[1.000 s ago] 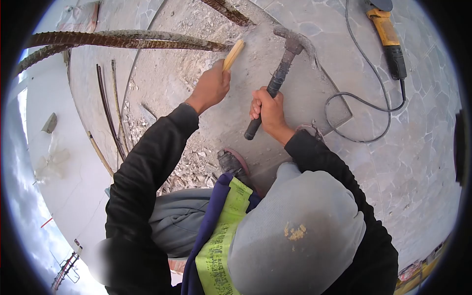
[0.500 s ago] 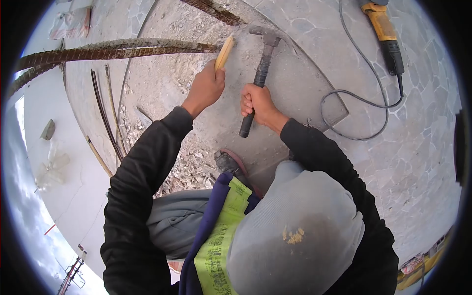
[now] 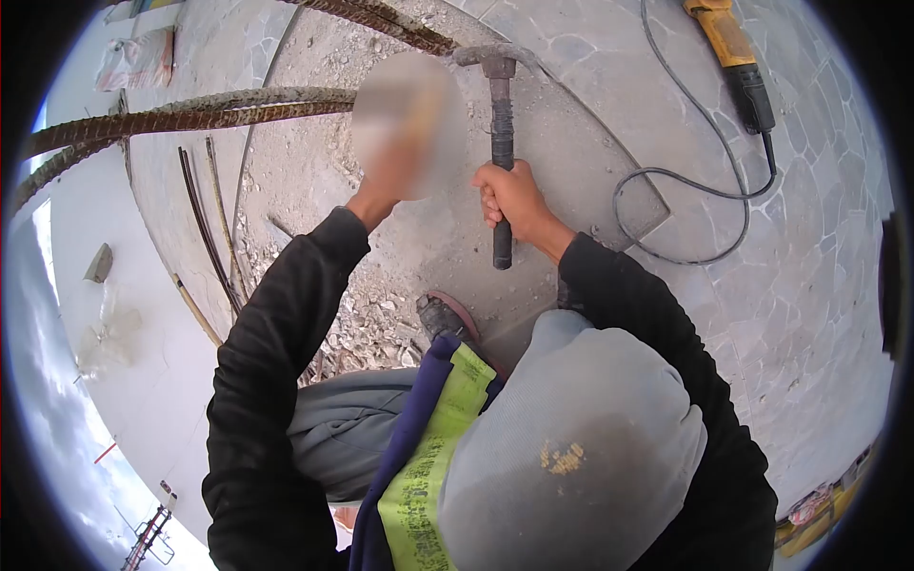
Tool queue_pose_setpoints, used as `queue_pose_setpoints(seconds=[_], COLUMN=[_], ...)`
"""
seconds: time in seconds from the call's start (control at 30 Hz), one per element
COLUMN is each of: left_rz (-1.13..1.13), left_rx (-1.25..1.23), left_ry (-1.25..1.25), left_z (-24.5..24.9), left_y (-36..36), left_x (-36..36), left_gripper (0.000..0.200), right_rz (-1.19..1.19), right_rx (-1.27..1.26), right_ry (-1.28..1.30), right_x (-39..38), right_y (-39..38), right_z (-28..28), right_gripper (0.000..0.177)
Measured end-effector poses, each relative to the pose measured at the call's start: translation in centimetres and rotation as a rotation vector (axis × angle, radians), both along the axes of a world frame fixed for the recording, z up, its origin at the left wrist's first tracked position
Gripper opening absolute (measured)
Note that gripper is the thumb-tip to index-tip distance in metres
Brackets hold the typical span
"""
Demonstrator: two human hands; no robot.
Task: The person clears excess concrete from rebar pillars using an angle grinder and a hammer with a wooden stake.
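Observation:
My right hand [image 3: 514, 198] is closed around the lower part of the dark handle of a hammer [image 3: 502, 119]. The hammer's head points away from me, over the dusty concrete. A blurred patch covers most of my left hand [image 3: 392, 164]. Inside it, a yellow smear marks the yellow chisel [image 3: 425, 109] that the hand grips; its tip and my fingers cannot be made out. Rusty rebar [image 3: 238, 116] reaches in from the left toward my left hand. Another rusty bar [image 3: 386, 21] ends near the hammer head.
A yellow and black angle grinder [image 3: 731, 52] lies at upper right, its cable [image 3: 733, 190] looping over the stone-patterned floor. Broken concrete rubble [image 3: 367, 328] lies near my shoe [image 3: 446, 316]. Thin rods [image 3: 205, 228] lie on the left. A person's cap [image 3: 571, 438] fills the lower middle.
The hammer has swung from a slant to nearly upright in view, its head moving left. My left hand has become blurred. The whole view has shifted slightly.

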State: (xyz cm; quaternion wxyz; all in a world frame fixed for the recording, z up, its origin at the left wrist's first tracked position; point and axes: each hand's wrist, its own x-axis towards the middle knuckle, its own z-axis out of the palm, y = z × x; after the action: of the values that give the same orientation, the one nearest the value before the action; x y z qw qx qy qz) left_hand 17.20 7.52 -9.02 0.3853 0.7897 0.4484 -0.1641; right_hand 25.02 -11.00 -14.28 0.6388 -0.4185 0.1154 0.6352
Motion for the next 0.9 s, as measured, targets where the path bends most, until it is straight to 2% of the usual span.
queue_pose_setpoints(seconds=[0.03, 0.07, 0.13, 0.17, 0.23, 0.37, 0.47, 0.53, 0.57, 0.63, 0.67, 0.7, 0.8, 0.83, 0.9], left_rz=[0.124, 0.134, 0.133, 0.129, 0.170, 0.217, 0.307, -0.020, -0.006, -0.206, -0.216, -0.212, 0.399, 0.409, 0.205], left_rx=[-0.116, -0.110, -0.108, -0.105, -0.166, -0.302, -0.364, -0.093, -0.087, 0.123, 0.185, 0.181, -0.386, -0.383, -0.290], left_ry=[0.008, 0.009, -0.049, -0.055, -0.005, 0.111, 0.137, 0.018, 0.023, -0.225, -0.250, -0.255, -0.004, 0.009, -0.058], left_z=[0.6, 0.5, 0.8, 0.9, 0.7, 1.9, 1.5, -0.5, -1.1, -2.4, -2.8, -2.1, 1.4, 1.5, 1.2], left_y=[-0.1, -0.2, -0.5, -0.4, -0.4, 0.7, 1.4, 1.5, 1.2, 0.3, -0.1, -0.6, 0.0, -0.1, 0.5], left_x=[0.4, 0.5, 0.2, 0.2, 0.5, 1.9, 1.8, -0.2, -1.6, -2.7, -2.7, -1.8, 2.6, 1.7, 0.5], left_gripper=[0.037, 0.037, 0.035, 0.035, 0.035, 0.033, 0.035, 0.039, 0.039, 0.042, 0.037, 0.037, 0.032, 0.032, 0.034], right_rz=[-0.127, -0.117, -0.378, -0.381, 0.118, 0.122, 0.082, 0.056, 0.071, 0.072, 0.079, 0.086, 0.096, 0.104, 0.101], right_rx=[0.036, 0.043, 0.160, 0.165, -0.002, -0.078, -0.047, -0.017, -0.012, -0.014, -0.021, -0.025, -0.025, -0.031, -0.052], right_ry=[-0.068, -0.067, 0.032, 0.027, 0.204, 0.087, 0.216, 0.349, 0.355, 0.345, 0.337, 0.324, 0.299, 0.282, 0.307], right_x=[-0.4, -0.9, -3.0, -2.6, -0.3, -0.1, -2.5, -3.3, -3.5, -2.4, -2.1, -1.9, -1.6, -2.0, -2.4], right_y=[0.3, 1.0, 2.0, 2.2, 1.1, -1.2, -2.0, -2.1, -2.0, -1.8, -2.1, -2.2, -2.3, -2.4, -1.7], right_z=[0.6, 0.3, -0.3, -1.1, -3.1, -1.7, -2.5, -2.9, -2.8, -2.8, -2.9, -3.2, -3.9, -3.9, -3.8], right_gripper=[0.030, 0.030, 0.030, 0.030, 0.030, 0.029, 0.029, 0.027, 0.027, 0.027, 0.027, 0.027, 0.027, 0.028, 0.027])
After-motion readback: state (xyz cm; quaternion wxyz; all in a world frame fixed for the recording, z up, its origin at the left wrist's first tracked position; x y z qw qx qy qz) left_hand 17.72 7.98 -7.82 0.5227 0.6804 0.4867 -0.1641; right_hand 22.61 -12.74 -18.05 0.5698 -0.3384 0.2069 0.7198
